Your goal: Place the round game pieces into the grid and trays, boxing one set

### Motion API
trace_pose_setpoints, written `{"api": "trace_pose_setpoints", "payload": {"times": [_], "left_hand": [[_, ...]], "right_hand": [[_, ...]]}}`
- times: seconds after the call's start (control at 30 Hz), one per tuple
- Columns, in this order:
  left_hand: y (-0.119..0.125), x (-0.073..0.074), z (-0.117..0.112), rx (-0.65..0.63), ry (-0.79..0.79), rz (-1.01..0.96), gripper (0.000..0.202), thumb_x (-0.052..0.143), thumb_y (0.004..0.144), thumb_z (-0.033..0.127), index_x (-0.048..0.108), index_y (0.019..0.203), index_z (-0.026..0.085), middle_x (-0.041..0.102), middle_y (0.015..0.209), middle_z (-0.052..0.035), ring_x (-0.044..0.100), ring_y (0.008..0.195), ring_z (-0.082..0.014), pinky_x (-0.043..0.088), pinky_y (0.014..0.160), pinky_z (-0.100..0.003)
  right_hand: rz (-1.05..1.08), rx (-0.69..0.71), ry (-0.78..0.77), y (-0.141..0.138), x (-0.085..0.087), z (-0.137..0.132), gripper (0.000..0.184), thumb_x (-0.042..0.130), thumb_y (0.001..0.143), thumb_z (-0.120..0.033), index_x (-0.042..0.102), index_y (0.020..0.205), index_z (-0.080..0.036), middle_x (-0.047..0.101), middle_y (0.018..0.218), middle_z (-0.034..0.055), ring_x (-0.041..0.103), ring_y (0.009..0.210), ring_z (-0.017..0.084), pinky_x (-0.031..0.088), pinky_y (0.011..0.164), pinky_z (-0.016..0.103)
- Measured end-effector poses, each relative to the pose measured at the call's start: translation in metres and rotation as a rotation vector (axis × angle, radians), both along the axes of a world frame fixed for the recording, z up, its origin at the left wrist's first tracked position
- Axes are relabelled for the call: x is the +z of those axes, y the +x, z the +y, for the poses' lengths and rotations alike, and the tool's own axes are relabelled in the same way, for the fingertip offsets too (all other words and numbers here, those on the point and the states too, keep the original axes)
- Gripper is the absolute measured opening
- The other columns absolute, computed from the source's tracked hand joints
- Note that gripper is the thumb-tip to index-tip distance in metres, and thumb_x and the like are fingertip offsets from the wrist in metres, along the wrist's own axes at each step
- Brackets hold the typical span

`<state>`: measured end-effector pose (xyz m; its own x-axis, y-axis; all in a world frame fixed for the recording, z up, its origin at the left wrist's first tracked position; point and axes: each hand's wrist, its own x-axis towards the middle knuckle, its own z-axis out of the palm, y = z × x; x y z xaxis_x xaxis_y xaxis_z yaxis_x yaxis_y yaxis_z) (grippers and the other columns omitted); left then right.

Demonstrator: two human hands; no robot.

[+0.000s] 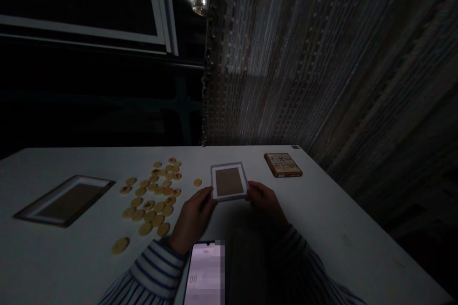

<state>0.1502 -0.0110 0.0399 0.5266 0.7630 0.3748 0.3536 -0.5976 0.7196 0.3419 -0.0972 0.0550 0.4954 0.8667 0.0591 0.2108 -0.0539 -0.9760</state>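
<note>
Between my two hands is a small shallow box tray [229, 181] with white sides and a brown inner base, its open side toward me. My left hand [195, 214] grips its lower left corner, thumb along the edge. On the opposite side my right hand [266, 201] has its fingers closed on the lower right edge. Left of the tray, many round wooden xiangqi pieces [152, 205] lie scattered, a few showing red or dark characters. One lone piece [197, 182] rests just left of the tray, and another [120, 246] lies nearer me.
A larger open box lid [67, 200] lies on the white table [322, 238] at the left. At the back right is a closed printed box [284, 165]. A lit phone [203, 274] is at the near edge. A bead-string curtain [272, 57] hangs behind the table.
</note>
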Motion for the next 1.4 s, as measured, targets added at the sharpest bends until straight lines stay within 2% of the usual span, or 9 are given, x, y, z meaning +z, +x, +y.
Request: {"api": "trace_pose_setpoints", "payload": {"times": [0.17, 0.4, 0.63, 0.8, 1.1, 1.23, 1.4], "left_hand": [[0.001, 0.0, 0.0, 0.021, 0.012, 0.028, 0.037, 0.046, 0.08, 0.032, 0.054, 0.112, 0.016, 0.06, 0.113, -0.0079, 0.054, 0.105, -0.0197, 0.042, 0.092, -0.036], [0.001, -0.003, 0.0, 0.032, -0.012, 0.043, 0.038, 0.045, 0.08, 0.033, 0.053, 0.114, 0.016, 0.059, 0.114, -0.008, 0.054, 0.106, -0.0194, 0.041, 0.093, -0.036], [0.001, -0.005, 0.0, 0.045, -0.037, 0.025, 0.037, 0.046, 0.079, 0.032, 0.055, 0.112, 0.017, 0.062, 0.11, -0.0068, 0.057, 0.101, -0.019, 0.044, 0.09, -0.035], [0.0, -0.006, -0.001, 0.066, -0.066, 0.02, 0.036, 0.047, 0.078, 0.031, 0.056, 0.11, 0.017, 0.064, 0.106, -0.0062, 0.059, 0.097, -0.0182, 0.046, 0.087, -0.032], [0.0, -0.009, -0.002, 0.069, -0.074, 0.001, 0.035, 0.047, 0.078, 0.033, 0.057, 0.107, 0.017, 0.066, 0.099, -0.0057, 0.061, 0.089, -0.0173, 0.049, 0.08, -0.03], [0.001, -0.008, -0.002, 0.061, -0.048, 0.029, 0.033, 0.045, 0.08, 0.031, 0.057, 0.107, 0.017, 0.065, 0.102, -0.0064, 0.06, 0.093, -0.0178, 0.047, 0.083, -0.032], [0.001, -0.005, -0.004, 0.039, 0.019, 0.038, 0.031, 0.04, 0.081, 0.027, 0.058, 0.104, 0.017, 0.064, 0.103, -0.0065, 0.059, 0.095, -0.0181, 0.047, 0.085, -0.033]], "right_hand": [[-0.056, -0.002, -0.031, -0.001, -0.003, 0.001, 0.045, 0.05, 0.072, -0.039, 0.055, 0.107, -0.01, 0.064, 0.069, 0.0051, 0.058, 0.061, 0.016, 0.044, 0.051, 0.024], [-0.13, -0.014, 0.021, 0.003, -0.013, 0.002, 0.041, 0.05, 0.074, -0.037, 0.055, 0.107, -0.012, 0.066, 0.081, 0.0079, 0.062, 0.071, 0.018, 0.048, 0.062, 0.029], [-0.194, 0.012, -0.003, -0.001, -0.004, -0.002, 0.04, 0.049, 0.073, -0.033, 0.056, 0.107, -0.012, 0.066, 0.08, 0.0067, 0.06, 0.069, 0.017, 0.048, 0.06, 0.027], [-0.208, 0.025, -0.028, -0.002, -0.006, -0.001, 0.042, 0.048, 0.073, -0.032, 0.055, 0.109, -0.011, 0.065, 0.075, 0.0049, 0.059, 0.064, 0.016, 0.046, 0.053, 0.024], [-0.342, 0.036, -0.027, -0.001, -0.008, -0.003, 0.039, 0.045, 0.075, -0.03, 0.055, 0.109, -0.014, 0.064, 0.082, 0.0051, 0.059, 0.067, 0.015, 0.047, 0.06, 0.026], [-0.43, -0.002, -0.028, 0.002, -0.012, -0.003, 0.038, 0.044, 0.076, -0.031, 0.057, 0.108, -0.014, 0.065, 0.079, 0.0044, 0.059, 0.067, 0.016, 0.047, 0.063, 0.027], [-0.491, -0.017, -0.055, 0.004, -0.014, -0.004, 0.038, 0.044, 0.076, -0.031, 0.057, 0.108, -0.014, 0.065, 0.087, 0.0059, 0.059, 0.073, 0.017, 0.046, 0.068, 0.028]]}}
